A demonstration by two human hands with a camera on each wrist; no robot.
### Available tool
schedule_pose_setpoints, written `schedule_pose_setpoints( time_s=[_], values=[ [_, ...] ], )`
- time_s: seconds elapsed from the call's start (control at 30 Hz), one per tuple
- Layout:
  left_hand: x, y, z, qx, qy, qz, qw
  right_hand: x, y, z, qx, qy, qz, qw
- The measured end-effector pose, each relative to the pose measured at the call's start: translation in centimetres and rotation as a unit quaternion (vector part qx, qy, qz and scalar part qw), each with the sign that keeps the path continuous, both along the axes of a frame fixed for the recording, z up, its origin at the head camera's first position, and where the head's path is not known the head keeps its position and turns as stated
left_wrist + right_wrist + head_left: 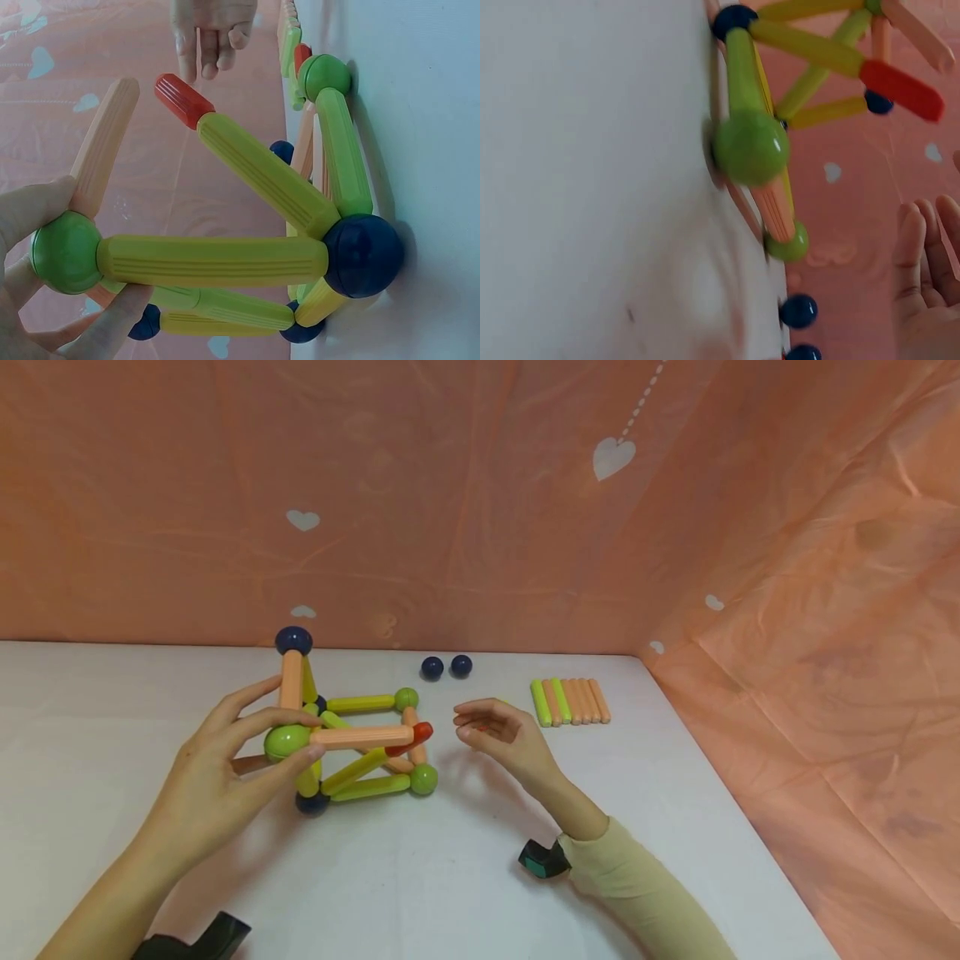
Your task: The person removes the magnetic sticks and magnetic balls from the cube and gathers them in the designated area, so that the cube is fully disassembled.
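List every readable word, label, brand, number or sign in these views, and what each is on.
None can be read in any view.
The rods and balls show no legible lettering.
The orange backdrop cloth bears white hearts and a dotted line, which are not text; one faint mark is too blurred to make out.

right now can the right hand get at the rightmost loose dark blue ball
Probably yes: the right hand looks empty, and in the head view only bare white table shows between it and that dark blue ball.
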State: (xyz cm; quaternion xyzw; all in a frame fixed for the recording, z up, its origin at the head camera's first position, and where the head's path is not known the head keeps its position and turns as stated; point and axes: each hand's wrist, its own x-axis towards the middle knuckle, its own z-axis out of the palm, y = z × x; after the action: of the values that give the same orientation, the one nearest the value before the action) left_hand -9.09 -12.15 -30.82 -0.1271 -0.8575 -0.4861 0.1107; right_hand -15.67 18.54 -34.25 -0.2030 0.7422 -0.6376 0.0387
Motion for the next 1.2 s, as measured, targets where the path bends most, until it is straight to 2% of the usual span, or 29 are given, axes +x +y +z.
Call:
schedule_pose_setpoints(
  time_s=[0.27, 0.47, 0.67, 0.87, 1.0, 1.2],
  values=[
    [0.0, 0.0, 0.0, -0.007, 0.001, 0.004, 1.0, 0.8, -2.0, -0.2, -0.003, -0.028, 0.044, 0.999],
    [0.0, 0.0, 0.1, -0.01, 0.0, 0.006, 0.9999, 1.2, -3.2, -0.3, -0.023, -0.071, 0.057, 0.996],
    [0.0, 0.1, 0.1, -0.008, -0.008, 0.007, 0.9999, 1.3, -4.4, -0.6, -0.045, -0.082, 0.078, 0.993],
    [0.0, 0.1, 0.0, -0.004, -0.01, 0.009, 0.9999, 1.2, -4.7, -0.9, -0.061, -0.112, 0.121, 0.984],
    [0.0, 0.1, -0.1, -0.003, -0.009, 0.01, 0.9999, 1.0, -4.1, -0.5, -0.065, -0.138, 0.104, 0.983],
    [0.0, 0.0, -0.1, -0.001, -0.002, 0.005, 1.0, 0.8, -1.3, -0.4, 0.031, -0.096, 0.03, 0.994]
  ],
)
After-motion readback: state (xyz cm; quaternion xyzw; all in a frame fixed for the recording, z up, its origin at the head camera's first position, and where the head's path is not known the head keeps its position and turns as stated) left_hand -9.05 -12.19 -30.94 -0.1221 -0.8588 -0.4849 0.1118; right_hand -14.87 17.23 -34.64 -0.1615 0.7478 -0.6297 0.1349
